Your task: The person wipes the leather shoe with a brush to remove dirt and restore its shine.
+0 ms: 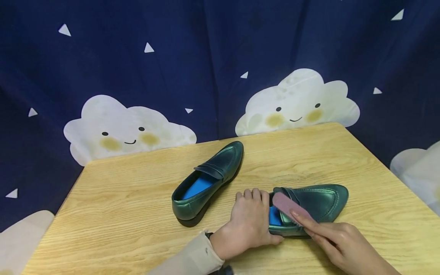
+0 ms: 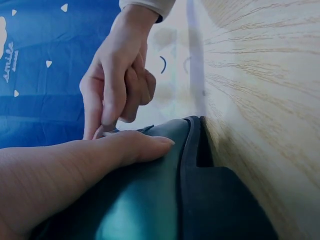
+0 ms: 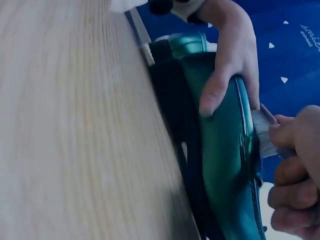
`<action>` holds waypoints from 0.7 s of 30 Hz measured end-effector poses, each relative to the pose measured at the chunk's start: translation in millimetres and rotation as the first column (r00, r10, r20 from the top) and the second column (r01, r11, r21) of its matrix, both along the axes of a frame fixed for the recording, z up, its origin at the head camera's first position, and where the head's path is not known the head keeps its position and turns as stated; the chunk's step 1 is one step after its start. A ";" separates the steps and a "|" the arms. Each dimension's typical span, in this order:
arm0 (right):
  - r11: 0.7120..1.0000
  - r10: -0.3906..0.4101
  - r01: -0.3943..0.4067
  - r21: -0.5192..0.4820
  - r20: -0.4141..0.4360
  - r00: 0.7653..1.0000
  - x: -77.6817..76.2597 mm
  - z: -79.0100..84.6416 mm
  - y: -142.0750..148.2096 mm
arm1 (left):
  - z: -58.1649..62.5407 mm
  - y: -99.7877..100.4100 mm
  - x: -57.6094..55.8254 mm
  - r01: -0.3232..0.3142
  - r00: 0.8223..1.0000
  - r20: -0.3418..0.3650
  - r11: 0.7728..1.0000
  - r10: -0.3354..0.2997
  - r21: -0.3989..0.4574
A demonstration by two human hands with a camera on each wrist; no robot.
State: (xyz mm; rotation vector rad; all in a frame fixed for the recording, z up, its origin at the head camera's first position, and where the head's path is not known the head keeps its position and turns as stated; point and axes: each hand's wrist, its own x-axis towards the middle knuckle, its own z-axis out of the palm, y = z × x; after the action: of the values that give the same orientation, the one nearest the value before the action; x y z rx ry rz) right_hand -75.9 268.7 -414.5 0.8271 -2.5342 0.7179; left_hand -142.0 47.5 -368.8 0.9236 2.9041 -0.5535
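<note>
A dark green loafer (image 1: 321,200) with a blue insole lies on the table, its toe pointing right. My left hand (image 1: 250,217) grips it round the heel part, with the thumb on the near side wall and the fingers across the opening. In my right hand (image 1: 343,238) is a pink-backed brush (image 1: 290,206), pinched with the index finger along its back. Its pale bristles (image 3: 264,132) show in the right wrist view, right at the shoe's top edge by the strap. The heel end of the shoe is hidden under my left hand in the head view.
The matching green loafer (image 1: 227,164) stands to the left and farther back, toe pointing away. Both shoes are on a light wooden table (image 1: 120,214). Behind it hangs a dark blue curtain (image 1: 220,57) with smiling clouds and white triangles.
</note>
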 end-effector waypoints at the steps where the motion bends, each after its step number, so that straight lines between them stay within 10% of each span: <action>1: 1.000 0.012 -0.012 -0.002 -0.005 1.000 0.3 0.0 -0.6 | -0.1 -0.3 0.4 0.002 1.000 -0.001 1.000 -0.002 -0.001; 6: 0.980 -0.200 0.201 0.000 -0.041 0.979 -1.8 -0.9 8.5 | -0.3 -1.8 1.3 0.004 1.000 -0.003 1.000 -0.004 0.018; 12: 0.862 -0.493 0.481 0.159 0.046 0.869 -6.8 -5.2 26.5 | -0.7 -1.9 0.7 -0.002 1.000 0.008 1.000 0.002 0.024; 21: 0.968 -0.232 0.241 -0.069 0.121 0.965 -4.5 -3.7 21.9 | 0.7 -1.1 -0.2 -0.002 1.000 0.021 1.000 0.001 0.023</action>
State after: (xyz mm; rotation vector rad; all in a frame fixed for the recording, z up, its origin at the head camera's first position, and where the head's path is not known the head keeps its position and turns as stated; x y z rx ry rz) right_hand -80.4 290.6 -418.2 0.4562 -2.6220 0.8040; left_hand -142.3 46.4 -368.2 0.9245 2.8986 -0.5077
